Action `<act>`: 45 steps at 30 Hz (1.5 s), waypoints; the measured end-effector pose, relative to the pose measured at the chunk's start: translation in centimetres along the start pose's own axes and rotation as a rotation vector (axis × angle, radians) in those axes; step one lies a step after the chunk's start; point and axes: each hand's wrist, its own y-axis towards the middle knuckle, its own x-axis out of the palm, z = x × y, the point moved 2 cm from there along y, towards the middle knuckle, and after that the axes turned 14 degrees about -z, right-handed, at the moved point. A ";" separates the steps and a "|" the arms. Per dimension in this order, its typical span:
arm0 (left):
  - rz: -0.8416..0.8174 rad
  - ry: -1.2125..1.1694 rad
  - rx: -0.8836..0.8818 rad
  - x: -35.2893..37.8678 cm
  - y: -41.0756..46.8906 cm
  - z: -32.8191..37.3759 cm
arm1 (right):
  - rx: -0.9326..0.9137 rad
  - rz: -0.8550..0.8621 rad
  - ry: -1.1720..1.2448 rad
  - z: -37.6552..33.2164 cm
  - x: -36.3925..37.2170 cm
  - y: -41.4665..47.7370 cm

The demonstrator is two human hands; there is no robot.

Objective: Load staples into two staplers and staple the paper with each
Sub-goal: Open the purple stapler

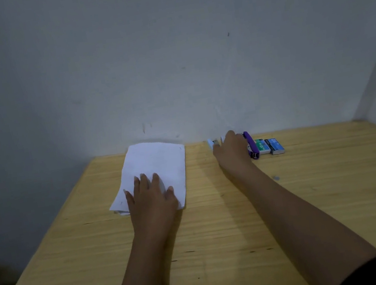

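Note:
A stack of white paper (155,170) lies on the wooden table (222,236) near the wall. My left hand (150,198) rests flat on its near edge, fingers spread. My right hand (232,151) reaches to the far edge and covers a light blue stapler (211,143), of which only the left end shows; whether the fingers grip it is hidden. A purple stapler (251,145) lies just right of that hand. Two staple boxes sit beside it, one green (262,146) and one blue (276,145).
A plain grey wall (170,70) stands directly behind the table's far edge. The table's left edge (49,240) runs diagonally, with dark floor beyond it. A small grey speck (276,178) lies on the wood right of my right forearm.

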 end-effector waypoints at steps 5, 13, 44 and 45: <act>0.003 -0.018 0.032 0.1 -0.1 0.3 | -0.030 0.134 -0.158 0.8 -3.3 -0.5; -0.012 -0.040 0.021 0.4 -0.1 0.5 | 0.085 -0.015 -0.464 3.4 -3.2 -1.1; -0.273 -1.535 0.414 -1.1 -3.1 8.8 | -0.658 -0.082 0.004 1.0 -6.7 -11.0; -0.271 -1.549 0.433 -1.1 -3.1 8.9 | -0.671 -0.101 0.033 0.8 -7.1 -11.1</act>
